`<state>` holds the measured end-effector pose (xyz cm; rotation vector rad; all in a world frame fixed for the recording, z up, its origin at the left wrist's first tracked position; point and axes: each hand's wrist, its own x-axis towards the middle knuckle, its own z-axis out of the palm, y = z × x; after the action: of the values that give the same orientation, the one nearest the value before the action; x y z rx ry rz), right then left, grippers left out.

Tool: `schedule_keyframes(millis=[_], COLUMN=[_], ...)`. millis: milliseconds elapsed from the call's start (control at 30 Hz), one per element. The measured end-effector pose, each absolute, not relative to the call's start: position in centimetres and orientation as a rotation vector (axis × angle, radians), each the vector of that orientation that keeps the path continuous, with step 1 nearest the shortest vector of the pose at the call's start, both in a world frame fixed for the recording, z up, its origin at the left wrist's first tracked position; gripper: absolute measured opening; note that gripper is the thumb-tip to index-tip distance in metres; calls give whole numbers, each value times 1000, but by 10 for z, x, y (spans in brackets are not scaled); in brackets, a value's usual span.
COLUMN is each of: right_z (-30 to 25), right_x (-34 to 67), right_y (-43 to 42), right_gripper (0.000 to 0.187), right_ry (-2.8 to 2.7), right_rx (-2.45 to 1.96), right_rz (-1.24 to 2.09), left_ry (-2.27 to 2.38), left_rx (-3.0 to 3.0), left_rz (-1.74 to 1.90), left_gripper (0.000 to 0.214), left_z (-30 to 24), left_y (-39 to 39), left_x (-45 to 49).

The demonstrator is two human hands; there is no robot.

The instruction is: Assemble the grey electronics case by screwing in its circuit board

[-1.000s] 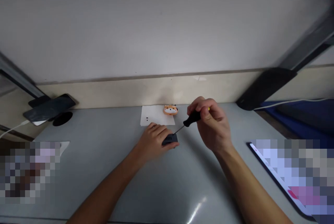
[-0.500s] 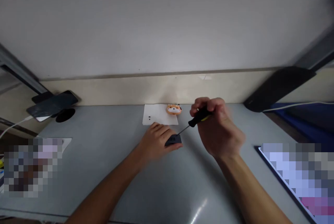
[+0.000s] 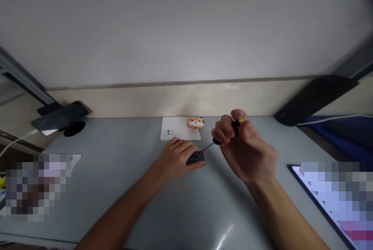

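My left hand is closed around a small dark box with slots, its fingers over the top and thumb along the near side. My right hand grips the black and yellow handle of a screwdriver. The thin shaft slants down to the left, its tip at the box's upper face. Behind the left hand lies a white sheet of paper bearing tiny dark pieces, perhaps screws. An orange dog-face case rests on the paper's right part.
A phone leans on a stand at the back left of the grey table. At the right edge lies a lit tablet-like screen. A tall black object stands at the back right, and a pale wall bounds the back.
My right fingers have shifted around the screwdriver handle, now covering more of it. The tip stays at the dark box, which my left hand still holds. The whole view has shifted slightly.
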<state>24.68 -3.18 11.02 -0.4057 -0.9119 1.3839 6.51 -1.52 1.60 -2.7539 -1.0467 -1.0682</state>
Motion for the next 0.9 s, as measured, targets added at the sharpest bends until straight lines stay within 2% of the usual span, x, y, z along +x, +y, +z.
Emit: schedule_keyframes(millis=[100, 233, 400, 567, 900], right_z=[107, 101, 101, 105, 97], right_x=[249, 257, 259, 254, 256], right_y=[-27, -17, -11, -16, -10], right_gripper=[11, 18, 19, 28, 12], right_ry=[-982, -996, -773, -678, -803], right_rx=[-466, -518, -399, -343, -464], right_rz=[1298, 1221, 1414, 1487, 1384], left_ry=[-1056, -1057, -1062, -1043, -1056], left_rx=[-2749, -2767, -2788, -2772, -2796], left_rz=[-1080, -1074, -1038, -1056, -1034], left_gripper=[37, 35, 35, 35, 34], left_z=[16, 17, 17, 18, 18], left_y=[-15, -16, -16, -16, -16], left_x=[65, 65, 65, 65, 63])
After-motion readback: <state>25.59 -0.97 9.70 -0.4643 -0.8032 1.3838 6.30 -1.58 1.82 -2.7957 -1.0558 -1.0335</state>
